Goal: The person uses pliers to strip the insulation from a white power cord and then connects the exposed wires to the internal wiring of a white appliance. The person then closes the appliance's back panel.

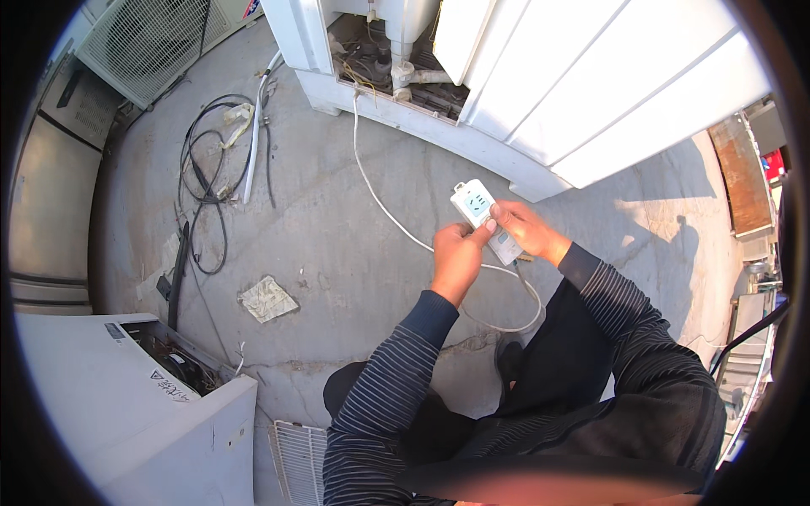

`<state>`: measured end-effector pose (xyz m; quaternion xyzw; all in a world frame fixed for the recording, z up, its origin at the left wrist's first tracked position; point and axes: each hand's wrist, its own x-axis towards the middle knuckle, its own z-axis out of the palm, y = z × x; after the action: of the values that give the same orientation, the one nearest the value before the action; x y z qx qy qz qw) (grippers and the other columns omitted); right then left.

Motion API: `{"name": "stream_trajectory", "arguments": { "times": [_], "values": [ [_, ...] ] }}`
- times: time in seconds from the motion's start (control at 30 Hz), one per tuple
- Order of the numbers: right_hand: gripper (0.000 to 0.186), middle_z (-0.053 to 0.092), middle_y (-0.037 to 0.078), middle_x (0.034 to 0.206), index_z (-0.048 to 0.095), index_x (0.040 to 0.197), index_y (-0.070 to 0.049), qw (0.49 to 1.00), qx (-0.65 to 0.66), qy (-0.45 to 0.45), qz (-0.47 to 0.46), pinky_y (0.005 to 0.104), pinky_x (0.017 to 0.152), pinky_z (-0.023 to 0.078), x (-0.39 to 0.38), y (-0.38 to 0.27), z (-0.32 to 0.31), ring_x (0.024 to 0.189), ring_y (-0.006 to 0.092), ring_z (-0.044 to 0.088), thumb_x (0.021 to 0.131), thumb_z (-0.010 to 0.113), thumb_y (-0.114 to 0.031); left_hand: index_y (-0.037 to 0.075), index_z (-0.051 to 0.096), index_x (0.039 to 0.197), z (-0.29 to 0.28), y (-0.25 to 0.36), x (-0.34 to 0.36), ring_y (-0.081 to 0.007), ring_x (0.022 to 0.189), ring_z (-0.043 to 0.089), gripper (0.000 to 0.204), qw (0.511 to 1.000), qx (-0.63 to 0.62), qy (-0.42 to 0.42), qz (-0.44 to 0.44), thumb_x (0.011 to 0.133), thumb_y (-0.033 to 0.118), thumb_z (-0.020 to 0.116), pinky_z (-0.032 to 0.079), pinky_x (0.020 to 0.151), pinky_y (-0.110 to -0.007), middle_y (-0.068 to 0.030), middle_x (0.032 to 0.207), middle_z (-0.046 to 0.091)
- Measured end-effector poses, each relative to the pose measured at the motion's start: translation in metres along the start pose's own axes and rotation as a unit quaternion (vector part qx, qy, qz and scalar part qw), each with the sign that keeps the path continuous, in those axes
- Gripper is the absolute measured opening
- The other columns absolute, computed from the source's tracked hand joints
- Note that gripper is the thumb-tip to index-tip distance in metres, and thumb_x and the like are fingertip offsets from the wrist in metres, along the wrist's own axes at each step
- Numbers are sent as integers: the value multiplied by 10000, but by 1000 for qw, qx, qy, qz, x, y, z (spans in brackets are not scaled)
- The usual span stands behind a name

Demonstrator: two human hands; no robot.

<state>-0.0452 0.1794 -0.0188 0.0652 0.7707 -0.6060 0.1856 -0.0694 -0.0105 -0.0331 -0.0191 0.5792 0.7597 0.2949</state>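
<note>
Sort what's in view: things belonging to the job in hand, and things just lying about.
Apparently the job:
- white socket block, in both hands
- white cord from the white cabinet

Apparently lying about:
- coiled dark cable
- crumpled sheet
- white grille

Grey concrete floor (337,244), cracked. Far left: looped black cable (202,179), white pipe (254,152) alongside. Left of centre: crumpled paper (267,299). Near left corner: grille (299,460). White cord (377,200) trailing from far edge.
</note>
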Motion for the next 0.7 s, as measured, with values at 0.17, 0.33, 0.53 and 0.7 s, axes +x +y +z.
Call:
{"name": "stream_trajectory", "arguments": {
  "times": [0.17,0.33,0.53,0.7],
  "values": [
    [676,682,122,1247,606,1386,19,1000,-2,22,-14,351,986,482,-14,12,-5,1144,187,599,1057,537,-568,-97,752,1108,-1,-12,4,-84,712,539,368,998,34,-49,-19,949,235,759,418,623,-277,-21,811,677],
    [635,681,91,1250,611,1388,4,999,2,-49,-5,338,1021,464,17,23,16,1164,176,593,1039,591,-526,-75,753,1009,-33,-5,4,-63,640,497,347,997,74,-11,-24,963,269,762,366,561,-263,23,731,610],
    [623,673,109,1280,611,1393,2,999,28,-19,12,337,1019,466,14,39,3,1179,178,592,1038,600,-510,-77,755,975,-25,-35,18,-66,686,492,389,999,27,-24,9,965,312,758,374,594,-268,16,755,605],
    [587,691,111,1243,619,1392,-5,999,10,3,48,341,978,493,5,9,9,1128,179,619,1051,598,-482,-66,722,1013,-24,-21,11,-57,595,495,390,998,57,-28,-13,985,323,739,371,532,-257,35,713,591]
  ]
}}
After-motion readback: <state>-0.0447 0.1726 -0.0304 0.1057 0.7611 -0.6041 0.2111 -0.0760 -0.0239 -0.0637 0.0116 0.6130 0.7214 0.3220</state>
